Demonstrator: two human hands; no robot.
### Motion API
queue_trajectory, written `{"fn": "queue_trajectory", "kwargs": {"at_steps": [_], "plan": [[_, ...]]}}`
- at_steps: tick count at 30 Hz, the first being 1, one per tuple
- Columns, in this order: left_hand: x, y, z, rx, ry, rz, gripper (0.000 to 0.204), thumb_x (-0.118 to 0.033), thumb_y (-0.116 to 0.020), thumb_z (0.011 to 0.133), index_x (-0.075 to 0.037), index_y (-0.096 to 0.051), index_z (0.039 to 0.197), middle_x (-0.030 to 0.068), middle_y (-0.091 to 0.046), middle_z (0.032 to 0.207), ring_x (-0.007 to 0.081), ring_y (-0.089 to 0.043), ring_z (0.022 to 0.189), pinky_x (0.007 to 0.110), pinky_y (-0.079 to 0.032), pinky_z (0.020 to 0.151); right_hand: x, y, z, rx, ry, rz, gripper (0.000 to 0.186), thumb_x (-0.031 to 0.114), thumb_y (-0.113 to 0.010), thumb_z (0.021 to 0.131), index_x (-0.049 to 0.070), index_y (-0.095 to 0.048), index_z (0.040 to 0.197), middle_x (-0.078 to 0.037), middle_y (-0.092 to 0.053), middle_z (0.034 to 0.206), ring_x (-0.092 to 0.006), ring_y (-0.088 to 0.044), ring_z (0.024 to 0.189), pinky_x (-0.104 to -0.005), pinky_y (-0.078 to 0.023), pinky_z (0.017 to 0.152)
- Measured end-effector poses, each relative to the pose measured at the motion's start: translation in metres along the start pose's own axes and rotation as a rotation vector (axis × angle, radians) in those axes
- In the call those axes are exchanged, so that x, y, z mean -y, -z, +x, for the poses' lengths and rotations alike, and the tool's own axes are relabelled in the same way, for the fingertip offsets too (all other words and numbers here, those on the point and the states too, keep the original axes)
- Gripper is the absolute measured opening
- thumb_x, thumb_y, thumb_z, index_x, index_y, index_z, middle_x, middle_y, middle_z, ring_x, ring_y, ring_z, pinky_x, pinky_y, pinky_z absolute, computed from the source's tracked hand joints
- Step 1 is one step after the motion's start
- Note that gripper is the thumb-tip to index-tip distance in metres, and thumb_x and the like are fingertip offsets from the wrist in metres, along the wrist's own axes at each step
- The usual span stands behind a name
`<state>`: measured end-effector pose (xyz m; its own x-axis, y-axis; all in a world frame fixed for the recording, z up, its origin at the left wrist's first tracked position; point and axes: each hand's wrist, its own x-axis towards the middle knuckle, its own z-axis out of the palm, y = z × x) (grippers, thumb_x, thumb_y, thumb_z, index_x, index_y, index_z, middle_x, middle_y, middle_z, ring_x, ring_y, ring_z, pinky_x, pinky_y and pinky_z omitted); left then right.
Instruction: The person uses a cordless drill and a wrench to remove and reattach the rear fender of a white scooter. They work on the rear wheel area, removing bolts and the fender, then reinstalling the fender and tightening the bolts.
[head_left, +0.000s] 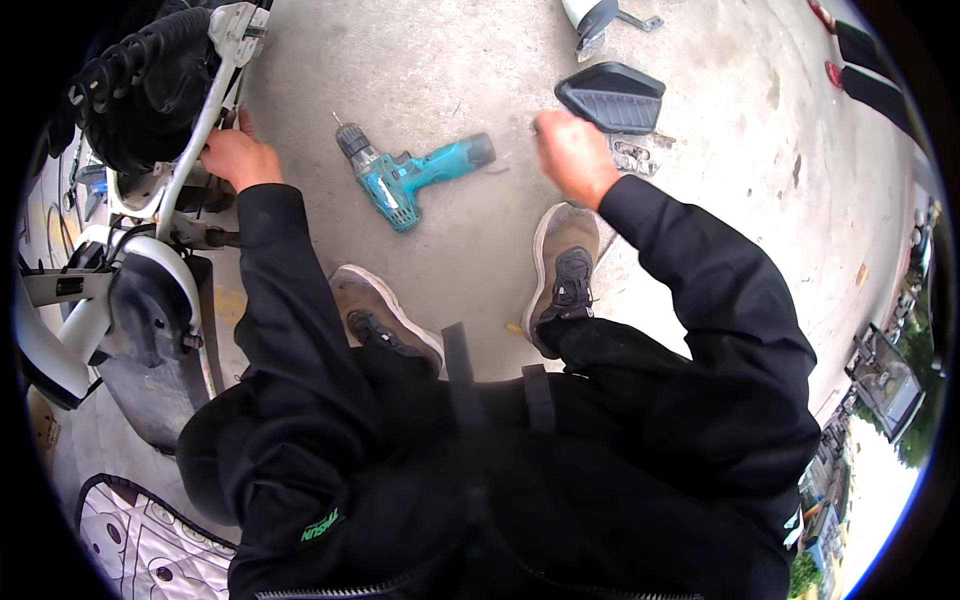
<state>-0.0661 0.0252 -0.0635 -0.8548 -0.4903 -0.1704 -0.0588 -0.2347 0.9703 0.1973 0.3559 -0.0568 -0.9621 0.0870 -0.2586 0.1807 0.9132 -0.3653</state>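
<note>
Touching wht frame point(184, 180): L hand point(241, 158); R hand point(577, 160) nr blk part point(614, 95).

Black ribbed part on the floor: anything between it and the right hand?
Nothing visible. The right hand appears at the near-left edge of the black ribbed part; can't tell if they touch. A metal bracket shows right of the hand, not between.

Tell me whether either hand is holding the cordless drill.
No, the teal cordless drill lies on the concrete floor between the left hand and the right hand, touching neither.
</note>
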Motion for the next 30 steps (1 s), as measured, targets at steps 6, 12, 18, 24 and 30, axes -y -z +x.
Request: {"fn": "queue_trajectory", "kwargs": {"at_steps": [6, 12, 18, 24, 30], "plan": [[-0.005, -0.005, -0.003, -0.054, 0.039, -0.042, 0.027, -0.021, -0.042, 0.103, -0.003, -0.049, 0.122, 0.0102, -0.054, 0.117, 0.0219, -0.055, 0.098, 0.044, -0.055, 0.087, -0.033, -0.006, -0.007, 0.268, -0.322, -0.044, 0.013, 0.005, -0.058, 0.082, -0.003, -0.066, 0.087, -0.030, -0.067, 0.087, -0.0428, -0.068, 0.089, -0.0499, -0.055, 0.079], [0.002, -0.009, -0.017, 0.038, 0.110, 0.010, 0.027, -0.020, -0.043, 0.103, -0.009, -0.047, 0.127, 0.0089, -0.055, 0.119, 0.0238, -0.061, 0.093, 0.041, -0.057, 0.079, -0.038, -0.047, -0.017, 0.037, -0.385, -0.071, 0.020, 0.010, -0.069, 0.080, -0.005, -0.060, 0.090, -0.028, -0.066, 0.088, -0.0442, -0.067, 0.087, -0.0518, -0.053, 0.080], [-0.019, 0.000, -0.019, 0.068, 0.068, 0.100, 0.032, -0.015, -0.040, 0.102, -0.007, -0.047, 0.133, 0.0062, -0.056, 0.119, 0.0177, -0.059, 0.094, 0.037, -0.054, 0.078, 0.022, -0.001, 0.062, 0.279, -0.469, 0.874, 0.032, 0.020, -0.074, 0.086, -0.003, -0.068, 0.106, -0.017, -0.070, 0.093, -0.0208, -0.070, 0.086, -0.0324, -0.056, 0.070], [-0.029, 0.015, -0.015, 0.186, 0.130, 0.154, 0.034, -0.015, -0.048, 0.102, -0.008, -0.047, 0.135, 0.0040, -0.055, 0.124, 0.0196, -0.059, 0.105, 0.042, -0.053, 0.085, 0.114, 0.049, 0.154, 0.296, -0.139, 1.954, 0.025, 0.020, -0.065, 0.097, 0.008, -0.063, 0.118, -0.005, -0.069, 0.106, -0.0146, -0.065, 0.091, -0.0273, -0.052, 0.075], [-0.029, 0.012, -0.024, 0.228, 0.166, 0.246, 0.037, -0.012, -0.049, 0.102, -0.009, -0.043, 0.137, 0.0047, -0.052, 0.127, 0.0206, -0.058, 0.113, 0.043, -0.052, 0.090, 0.133, 0.016, 0.188, 0.372, -0.057, 2.414, 0.019, 0.014, -0.060, 0.099, 0.012, -0.062, 0.118, -0.004, -0.067, 0.106, -0.0138, -0.062, 0.086, -0.0296, -0.052, 0.074]]}}
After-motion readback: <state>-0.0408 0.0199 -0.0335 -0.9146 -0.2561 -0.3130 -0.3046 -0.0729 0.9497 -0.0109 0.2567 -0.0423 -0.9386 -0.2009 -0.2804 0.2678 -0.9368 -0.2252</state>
